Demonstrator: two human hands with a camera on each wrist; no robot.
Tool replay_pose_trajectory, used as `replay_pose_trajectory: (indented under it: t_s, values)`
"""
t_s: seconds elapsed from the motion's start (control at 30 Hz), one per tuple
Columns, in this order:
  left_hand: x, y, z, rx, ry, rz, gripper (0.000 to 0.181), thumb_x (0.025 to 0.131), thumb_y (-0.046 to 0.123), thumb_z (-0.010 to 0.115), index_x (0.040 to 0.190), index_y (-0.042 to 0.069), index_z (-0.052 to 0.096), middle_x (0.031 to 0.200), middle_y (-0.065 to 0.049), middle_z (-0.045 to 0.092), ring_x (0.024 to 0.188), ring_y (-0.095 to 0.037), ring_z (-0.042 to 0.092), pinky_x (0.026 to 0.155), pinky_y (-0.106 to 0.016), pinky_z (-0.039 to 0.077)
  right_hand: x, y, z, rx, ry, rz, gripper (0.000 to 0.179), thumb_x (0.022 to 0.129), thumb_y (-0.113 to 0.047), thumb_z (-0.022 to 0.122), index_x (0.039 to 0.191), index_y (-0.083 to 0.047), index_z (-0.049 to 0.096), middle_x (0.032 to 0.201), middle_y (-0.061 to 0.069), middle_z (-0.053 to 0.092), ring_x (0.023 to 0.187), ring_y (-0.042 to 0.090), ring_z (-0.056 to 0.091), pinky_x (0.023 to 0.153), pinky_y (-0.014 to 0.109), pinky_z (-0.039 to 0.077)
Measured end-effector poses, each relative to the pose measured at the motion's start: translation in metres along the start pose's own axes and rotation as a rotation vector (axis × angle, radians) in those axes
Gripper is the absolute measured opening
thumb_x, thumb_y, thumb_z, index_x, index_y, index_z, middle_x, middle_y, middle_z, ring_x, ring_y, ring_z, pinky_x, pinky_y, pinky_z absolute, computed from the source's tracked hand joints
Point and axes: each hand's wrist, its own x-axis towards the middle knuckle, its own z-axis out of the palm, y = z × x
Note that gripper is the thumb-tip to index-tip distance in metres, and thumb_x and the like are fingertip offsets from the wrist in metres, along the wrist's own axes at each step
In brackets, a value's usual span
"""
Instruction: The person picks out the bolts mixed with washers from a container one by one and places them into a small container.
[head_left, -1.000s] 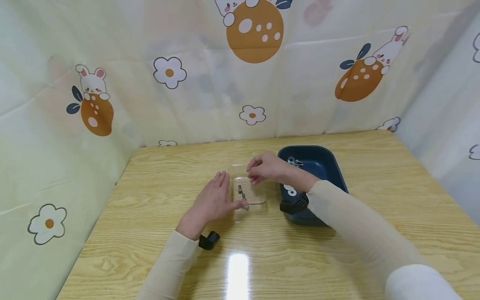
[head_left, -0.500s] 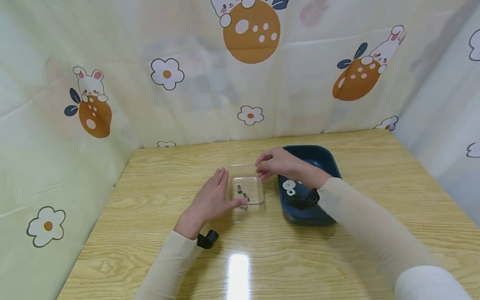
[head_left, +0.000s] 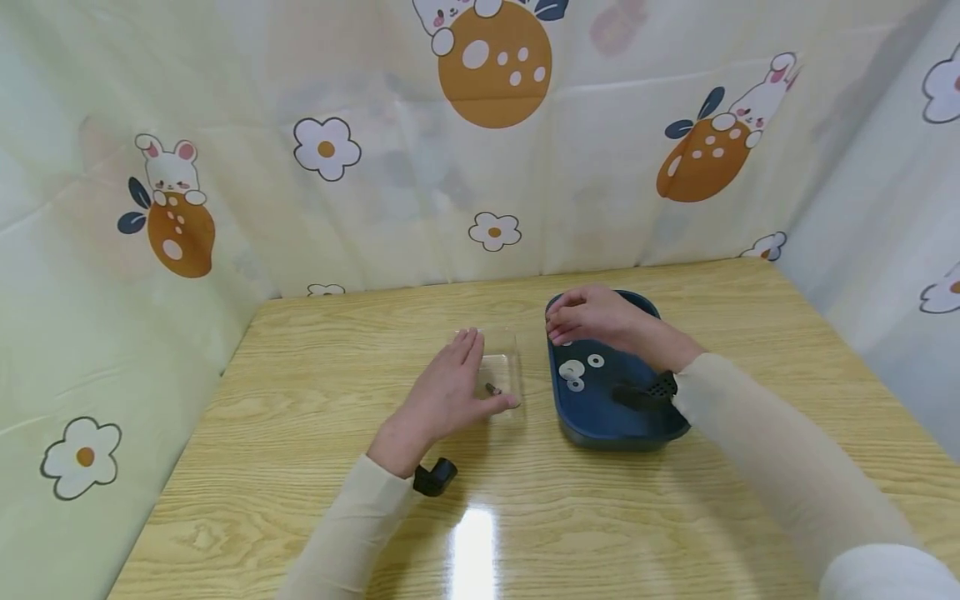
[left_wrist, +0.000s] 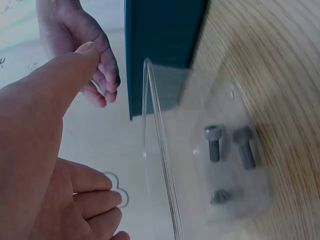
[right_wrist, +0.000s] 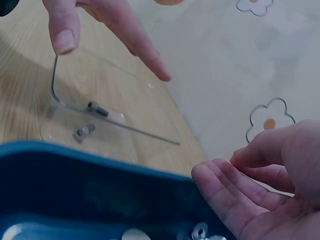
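Two hands here, and they've split the workspace, so this is how I read it from my end. The right hand (head_left: pixel 592 315) is over the far-left corner of the dark blue bin (head_left: pixel 611 412), well apart from the box, fingers loosely bent with the thumb close to the tips; I can't spot anything between them on any feed. The washers (head_left: pixel 572 369) lie on the bin floor, below those fingertips, closer to the person and a bit to the right, so the right hand is easily the nearer one. They look flat and round, so I'd guess no long axis to line up. Left hand (head_left: pixel 450 387) is along the left side of the clear box (left_wrist: pixel 160 135), thumb spread wide from the fingers, nothing gripped; can't tell if the thumb actually touches it. Inside are bolts (left_wrist: pixel 213 142), three shapes from the left wrist, though one might be a reflection. The one I get on the head cam slants from far left to near right, just beyond the left thumb. Imo, any reach for the washers would be down and nearer, not sideways.
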Motion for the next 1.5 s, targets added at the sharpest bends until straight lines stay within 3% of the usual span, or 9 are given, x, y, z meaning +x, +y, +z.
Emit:
replay_pose_trajectory:
  t_s: [0.17, 0.33, 0.6, 1.0, 1.23, 1.5]
  values:
    - [0.004, 0.009, 0.002, -0.003, -0.019, 0.013, 0.107, 0.087, 0.070, 0.057, 0.158, 0.002, 0.014, 0.166, -0.014, 0.014, 0.155, -0.026, 0.012, 0.126, -0.040, 0.019, -0.002, 0.007, -0.011, -0.035, 0.061, 0.042, 0.035, 0.105, -0.012, 0.047, 0.129, 0.014, 0.050, 0.122, 0.031, 0.060, 0.102, 0.029, 0.069, 0.096, 0.041, 0.056]
    - [0.008, 0.017, 0.005, 0.011, -0.027, 0.036, 0.107, 0.088, 0.071, 0.056, 0.158, 0.003, 0.014, 0.167, -0.014, 0.014, 0.155, -0.025, 0.011, 0.126, -0.040, 0.019, -0.001, 0.016, -0.019, -0.039, 0.109, 0.066, 0.037, 0.105, -0.011, 0.046, 0.130, 0.015, 0.049, 0.122, 0.031, 0.060, 0.097, 0.025, 0.071, 0.091, 0.037, 0.059]
    - [0.015, 0.034, 0.009, 0.020, -0.050, 0.048, 0.108, 0.085, 0.075, 0.054, 0.159, 0.006, 0.017, 0.167, -0.010, 0.013, 0.156, -0.023, 0.010, 0.125, -0.039, 0.020, -0.004, 0.028, -0.033, 0.002, 0.129, 0.065, 0.037, 0.104, -0.009, 0.045, 0.129, 0.019, 0.046, 0.115, 0.028, 0.063, 0.091, 0.020, 0.071, 0.090, 0.038, 0.059]
    - [0.024, 0.061, 0.021, 0.057, -0.072, 0.144, 0.109, 0.083, 0.078, 0.053, 0.158, 0.005, 0.021, 0.166, -0.010, 0.019, 0.155, -0.024, 0.016, 0.125, -0.037, 0.021, -0.008, 0.039, -0.041, -0.085, 0.170, 0.101, 0.038, 0.105, -0.010, 0.043, 0.130, 0.018, 0.048, 0.124, 0.035, 0.058, 0.097, 0.026, 0.071, 0.091, 0.039, 0.059]
    - [0.026, 0.067, 0.030, 0.101, -0.080, 0.133, 0.115, 0.077, 0.083, 0.054, 0.159, 0.008, 0.021, 0.167, -0.008, 0.018, 0.155, -0.022, 0.015, 0.124, -0.039, 0.023, -0.004, 0.043, -0.039, -0.142, 0.205, 0.115, 0.038, 0.104, -0.009, 0.044, 0.129, 0.018, 0.051, 0.125, 0.036, 0.058, 0.096, 0.025, 0.072, 0.092, 0.040, 0.058]
    - [0.025, 0.069, 0.031, 0.110, -0.088, 0.102, 0.118, 0.076, 0.085, 0.051, 0.159, 0.008, 0.018, 0.167, -0.009, 0.016, 0.155, -0.022, 0.014, 0.125, -0.039, 0.021, 0.000, 0.044, -0.035, -0.194, 0.250, 0.112, 0.039, 0.104, -0.010, 0.045, 0.131, 0.017, 0.052, 0.128, 0.036, 0.056, 0.115, 0.041, 0.063, 0.099, 0.044, 0.053]
